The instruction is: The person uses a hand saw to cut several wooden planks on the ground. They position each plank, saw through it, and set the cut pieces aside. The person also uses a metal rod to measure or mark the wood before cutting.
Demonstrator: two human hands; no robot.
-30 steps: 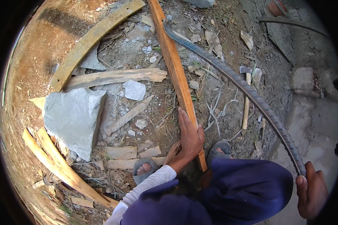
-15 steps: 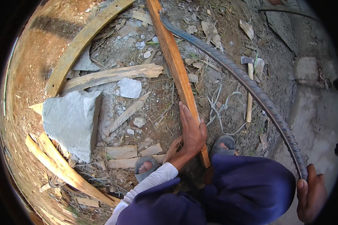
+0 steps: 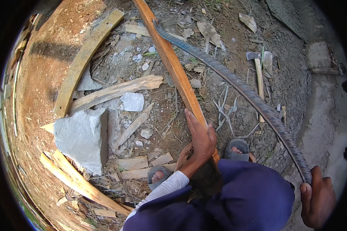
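1. Rebar of dark ribbed steel, long and curved (image 3: 239,83): near end in the person's bare right hand (image 3: 319,198), rest bows up and left, well out from the grip.
2. Right grip: thumb and fingers closed, pinching the bar right at its tip, beside the dark blue trousers (image 3: 254,196).
3. Bar's far end: short bend, meets the right edge of a long square reddish-brown wooden beam (image 3: 177,71) near its top. From where I stand, can't tell if it's hooked or just touching.
4. Left hand (image 3: 200,136), white sleeve (image 3: 165,192): on the beam's lower part, fingers together along the left side, thumb on the right, beam between. Can't tell how tight.
5. Beam: runs up and left from the left grip; lower end goes down between two grey slippers (image 3: 237,148), partly hidden by the trousers.
6. Axe-like tool with dark metal head and pale wooden handle (image 3: 258,77): on the dirt; bar crosses over its handle as I look down.
7. Left side: thick pale grey stone slab (image 3: 79,136), curved yellowish plank (image 3: 85,67) above it, pale split wood strips (image 3: 81,183) below.
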